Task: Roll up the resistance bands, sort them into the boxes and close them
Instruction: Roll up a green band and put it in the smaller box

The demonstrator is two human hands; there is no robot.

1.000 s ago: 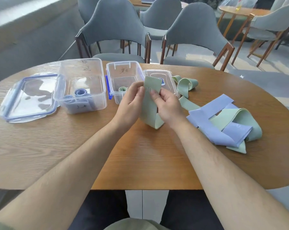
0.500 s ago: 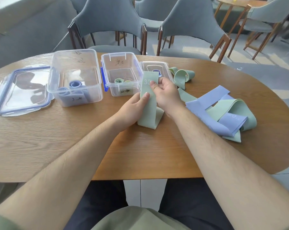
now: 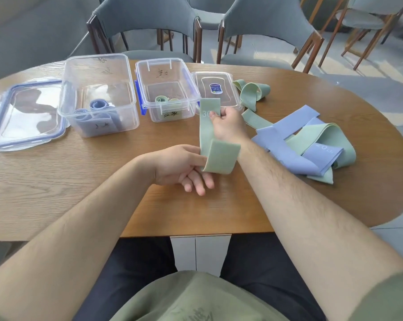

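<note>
"30": green band (image 3: 207, 132) ("20": blue band (image 3: 323, 151))

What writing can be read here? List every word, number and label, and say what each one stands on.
"30": on the green band, near its upper end.
"20", followed by blurred letters: on a blue band in the loose pile.
Handwritten marks on the large box and the small box: not legible.
Sticker on the small lid: print too blurred to read.
</note>
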